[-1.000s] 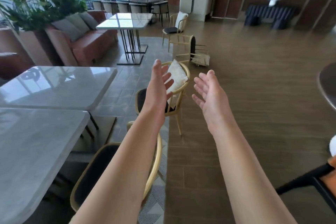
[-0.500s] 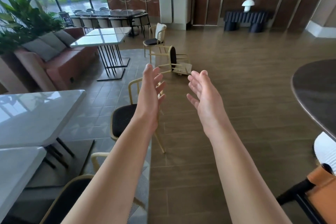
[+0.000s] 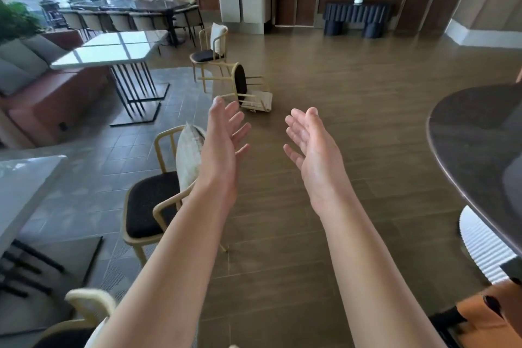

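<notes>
Both my arms stretch forward over the wooden floor. My left hand (image 3: 223, 141) and my right hand (image 3: 313, 147) are held up with palms facing each other, fingers straight and empty. Ahead of them a yellow-framed chair (image 3: 240, 85) with a black seat lies tipped over on the floor, its pale cushion (image 3: 261, 100) beside it. Neither hand touches anything.
An upright yellow chair (image 3: 147, 203) with a cushion stands just left of my left arm. Another upright chair (image 3: 210, 49) is beyond the fallen one. White tables (image 3: 113, 51) and a sofa (image 3: 42, 85) are on the left, a dark round table (image 3: 480, 135) on the right.
The view has moved forward and turned right; the fallen chair is nearer. The near upright chair has slid left past my left arm. Both hands stay raised and empty.
</notes>
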Available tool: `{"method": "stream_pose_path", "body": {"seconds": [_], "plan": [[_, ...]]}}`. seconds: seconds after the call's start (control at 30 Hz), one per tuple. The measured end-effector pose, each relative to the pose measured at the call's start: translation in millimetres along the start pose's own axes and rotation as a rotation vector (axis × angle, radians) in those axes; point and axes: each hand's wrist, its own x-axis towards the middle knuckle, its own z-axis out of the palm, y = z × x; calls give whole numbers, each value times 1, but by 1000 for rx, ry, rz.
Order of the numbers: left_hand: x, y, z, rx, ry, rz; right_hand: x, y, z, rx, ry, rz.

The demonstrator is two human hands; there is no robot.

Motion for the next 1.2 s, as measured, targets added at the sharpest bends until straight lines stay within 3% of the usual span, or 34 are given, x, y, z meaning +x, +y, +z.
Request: {"method": "stream_pose_path", "body": {"seconds": [0.63,0.93,1.2], "plan": [[279,-11,45,-28,-229,-87,247,7,44,-88,168,-56],[409,-44,102,-10,-188,-115,394,22,17,-56,155,-11],[525,-46,170,48,-88,-36,544,3,1,-12,35,8]]}}
